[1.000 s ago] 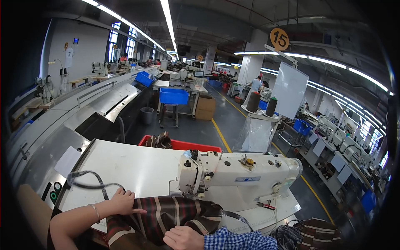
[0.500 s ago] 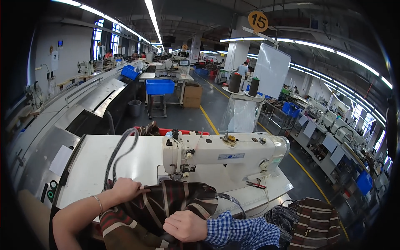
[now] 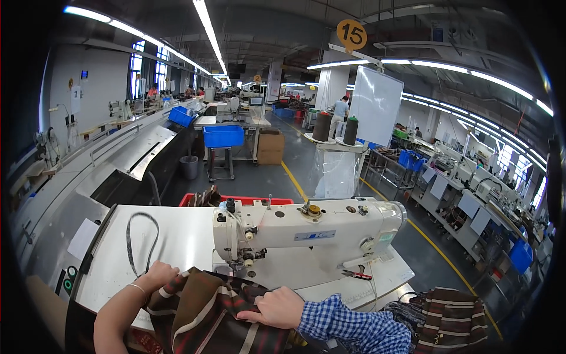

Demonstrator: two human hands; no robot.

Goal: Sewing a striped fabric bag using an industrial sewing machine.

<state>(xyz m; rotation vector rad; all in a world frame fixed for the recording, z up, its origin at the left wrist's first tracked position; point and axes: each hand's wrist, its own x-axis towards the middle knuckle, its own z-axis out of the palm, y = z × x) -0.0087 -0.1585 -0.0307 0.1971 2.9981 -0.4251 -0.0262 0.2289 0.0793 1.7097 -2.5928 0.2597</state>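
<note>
A brown, striped piece of fabric (image 3: 206, 307) lies bunched over the front of the sewing machine table, with red and cream bands across it. My left hand (image 3: 161, 275), a thin bangle at its wrist, is closed on the fabric's upper left edge. Further right, my right hand (image 3: 279, 307) grips the same fabric from above, thumb pointing left. Beyond my hands stands the white sewing machine (image 3: 306, 227); its needle area is close to the fabric's far edge. A dark grey strap (image 3: 155, 236) makes a loop on the tabletop beside my left hand.
Red-handled thread snips (image 3: 357, 274) lie on the table (image 3: 112, 259) under the machine's arm. More striped fabric (image 3: 451, 318) is stacked at the lower right. Behind the machine are a red bin (image 3: 259, 201) and thread cones (image 3: 322, 126). Green-handled scissors (image 3: 69, 278) rest at the left.
The fabric has been turned and pulled toward me, showing a plainer brown side near my left hand. The strap loop has dropped onto the table. My right hand has shifted right and slightly up.
</note>
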